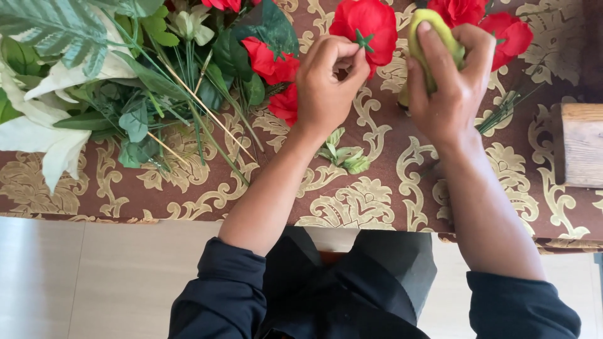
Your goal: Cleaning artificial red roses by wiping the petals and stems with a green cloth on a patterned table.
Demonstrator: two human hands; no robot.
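Clutter first: heap of artificial greenery (157, 81) with white lily blooms (44, 132) fills the table's left side, long stems fanning toward the middle. Loose red blooms (276, 69) lie beside the heap; more red flowers (496, 28) sit at the top right, partly behind the right hand. Small green leaf sprig (344, 154) lies on the cloth between the two forearms. Wooden block (581, 144) stands at the right margin, well apart from the hands.

Left hand (323, 85) pinched narrow, fingertips on the green calyx of a red flower head (367, 28). Right hand (449, 81) wrapped around a yellow-green rounded piece (430, 28), held upright just beside that flower.

Table edge runs across below the forearms; brown and gold patterned tablecloth (377, 201) shows bare there, with pale floor (94, 282) beyond. Containers: cannot make out any.
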